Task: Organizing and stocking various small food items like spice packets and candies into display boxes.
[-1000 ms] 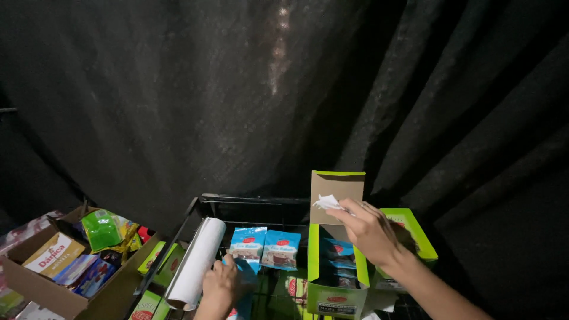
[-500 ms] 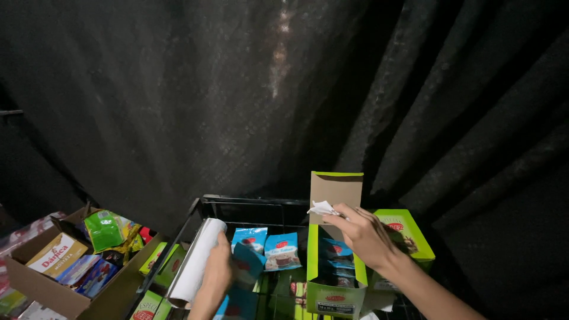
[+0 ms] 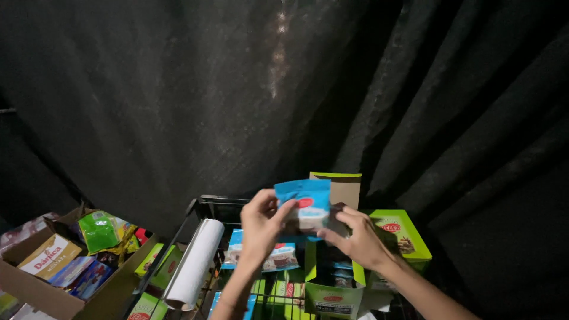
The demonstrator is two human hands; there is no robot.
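Blue sachet point(image 3: 303, 207) held up above green box point(image 3: 332, 290), left hand point(image 3: 262, 228) and right hand point(image 3: 355, 237) fingers pinched on its edges. Box open, holds sachets; more lie on rack point(image 3: 204, 204) beside white roll point(image 3: 192, 264).

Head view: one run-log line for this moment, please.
left hand: holds blue sachet | right hand: on sachet | below: open green box

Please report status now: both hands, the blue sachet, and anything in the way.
Left hand and right hand both grip blue sachet, raised above open green box. White roll lies to the left, apart. Nothing blocks the hands.
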